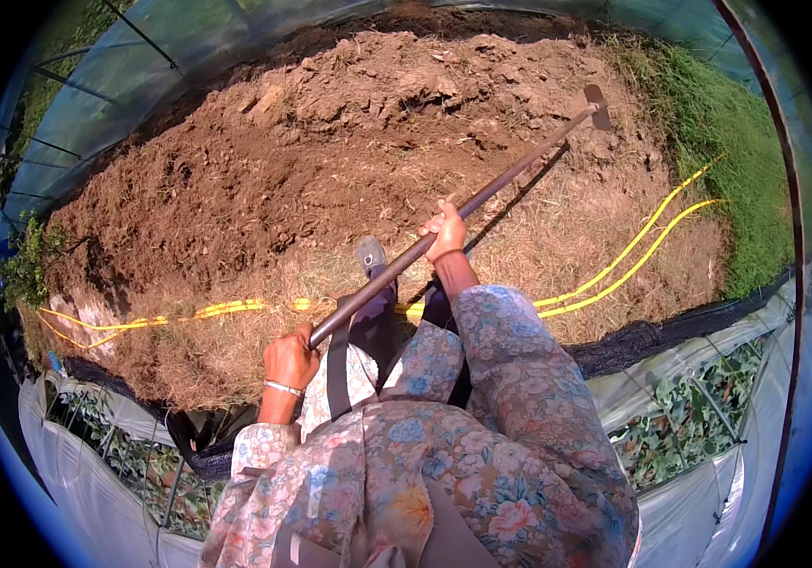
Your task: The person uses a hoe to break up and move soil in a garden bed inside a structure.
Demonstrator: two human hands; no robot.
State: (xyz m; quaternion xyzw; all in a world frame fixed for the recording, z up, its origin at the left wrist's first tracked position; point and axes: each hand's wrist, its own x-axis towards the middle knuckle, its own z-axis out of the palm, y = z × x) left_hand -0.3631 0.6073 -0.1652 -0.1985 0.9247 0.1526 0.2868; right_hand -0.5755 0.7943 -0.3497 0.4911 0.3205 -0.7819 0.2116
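A long-handled hoe runs diagonally across the view, its brown handle [505,176] rising from lower left to upper right. My left hand [291,363], with a pale band at the wrist, is wrapped around the handle's near end. Farther up, my right hand [446,232] grips the shaft near its middle. At the far end the flat metal hoe blade [597,108] is over pale, crumbly soil at the upper right; I cannot tell whether it touches the ground. The handle's shadow falls on the dry grass to its right.
Turned brown soil [250,177] spreads ahead, rising to a clodded bank [406,78]. Yellow hoses [612,273] cross the dry grass by my feet. Green grass [739,149] grows at right. Plastic sheeting [697,511], black netting [633,348] and a dark pole [789,177] edge the plot.
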